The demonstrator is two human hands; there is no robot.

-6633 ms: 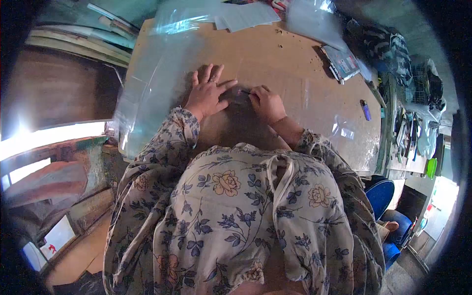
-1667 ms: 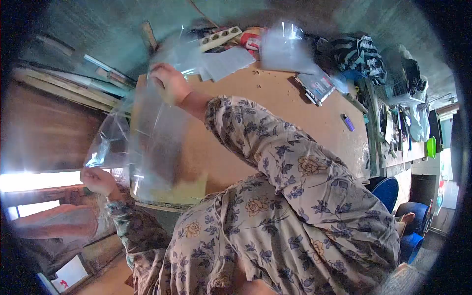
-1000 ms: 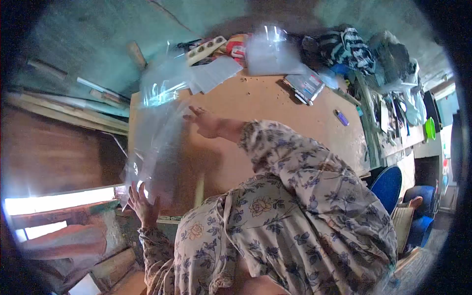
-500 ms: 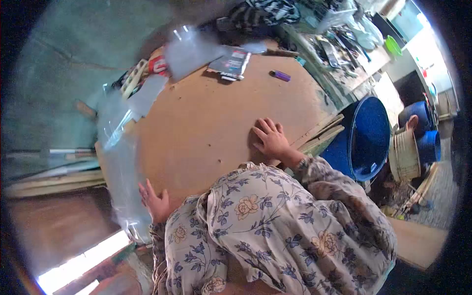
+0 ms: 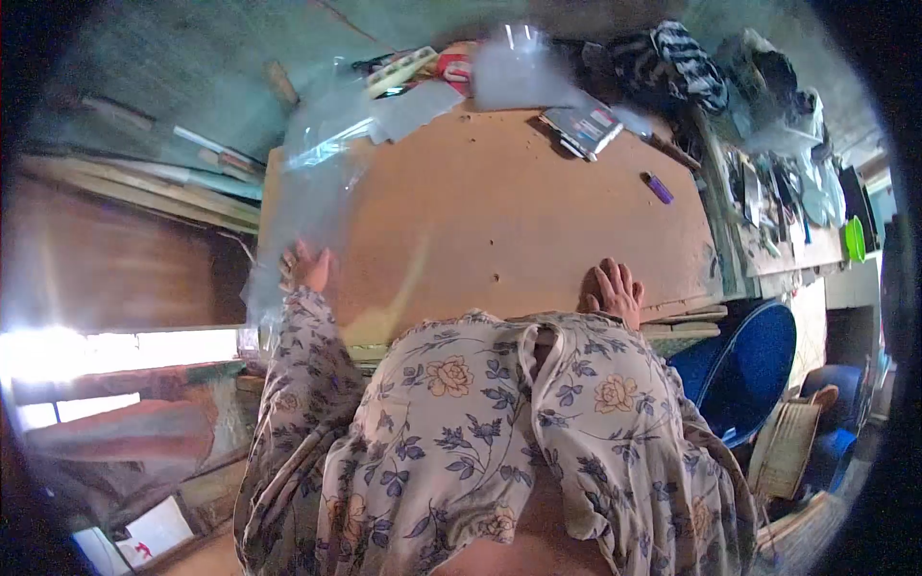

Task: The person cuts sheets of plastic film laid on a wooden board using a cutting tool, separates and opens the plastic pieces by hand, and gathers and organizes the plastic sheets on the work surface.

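Plastic sheet [image 5: 312, 182] laid along counter [image 5: 499, 221] left edge; left hand [image 5: 305, 269] flat on it, fingers spread. Right hand [image 5: 611, 293] released, resting on near edge. Sheet likely unsmoothed; blurry.

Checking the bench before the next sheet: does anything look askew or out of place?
The clear plastic sheet under the left hand hangs off the left edge of the brown board and looks rumpled rather than flat. The right hand rests flat on the board's near edge. A purple lighter lies loose.
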